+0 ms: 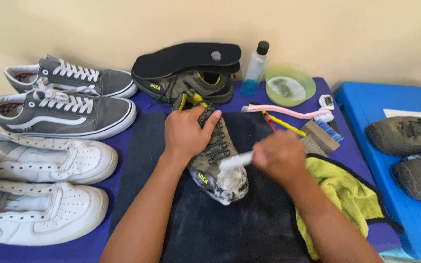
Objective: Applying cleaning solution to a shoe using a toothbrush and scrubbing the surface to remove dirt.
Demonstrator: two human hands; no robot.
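I've got my left hand [187,134] clamped over the laces and tongue of the olive hiking shoe [215,158], and that grip is what keeps it from skating on the dark towel [249,224], so I judge it best to press down through the palm and keep the toe pointed toward me. My right hand [281,157] is closed around a white-handled brush [236,160], its head down on the foamy toe cap; the hand is blurred, so I can't make out the bristles. For this scrubbing I'd favour short strokes that stay on the foam, light enough that the suds don't fly onto the towel, and turning the shoe under the left hand rather than reaching round it. The shoe lies on the middle of the towel, on the blue desk [347,151]: heel under and beyond my left hand, toe just left of my right, brush touching it. Its mate [191,83] sits against the wall with a black insole [186,58] laid on top. A yellow cloth [347,195] lies beside my right wrist. Beyond it lie a blue-bristled brush [322,134], a pink toothbrush [283,112], a green bowl [291,85] and a clear bottle [255,68]. The grey sneakers [64,97] and white sneakers [45,190] are lined up well to the left.
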